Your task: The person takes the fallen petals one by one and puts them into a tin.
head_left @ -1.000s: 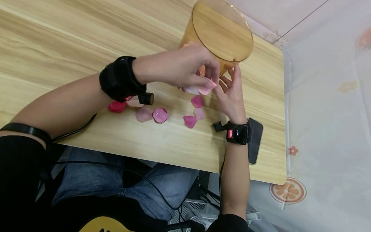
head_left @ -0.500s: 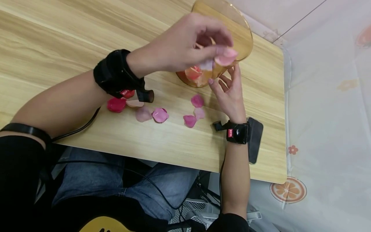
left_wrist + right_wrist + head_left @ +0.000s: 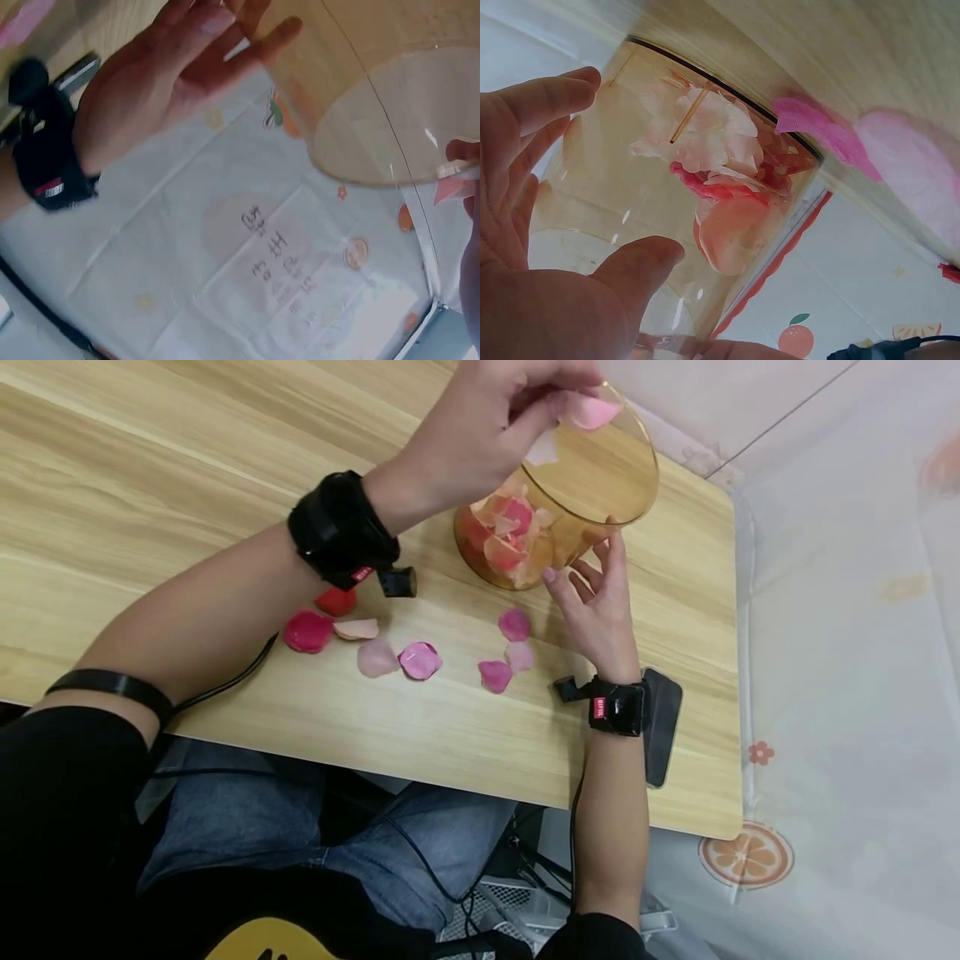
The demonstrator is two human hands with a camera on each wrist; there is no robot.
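Left hand [image 3: 487,435] is up over the jar [image 3: 555,493] mouth, thumb and fingers pinching a pink petal [image 3: 588,412], with a paler one just under it that may be in the same pinch, can't tell. Petal sits right at the far rim, just beyond the fingertips, not dropped in. Right hand [image 3: 596,602] is at the jar's near side, fingers mostly straight and spread against the wall, steadying it rather than gripping; right wrist view shows thumb [image 3: 641,262] and fingers lying along the glass. Jar bottom already holds a pile of pink and red petals [image 3: 506,539]. Looks like the drop-in step of a collect-the-petals job, roughly midway: loose petals [image 3: 420,660] on the table [image 3: 150,485] lie below the left wrist and just left of the right hand. Next move, as I read it: centre the pinch over the opening, open the fingers so both petals fall inside, not on the rim, then go back down for the nearest loose one.
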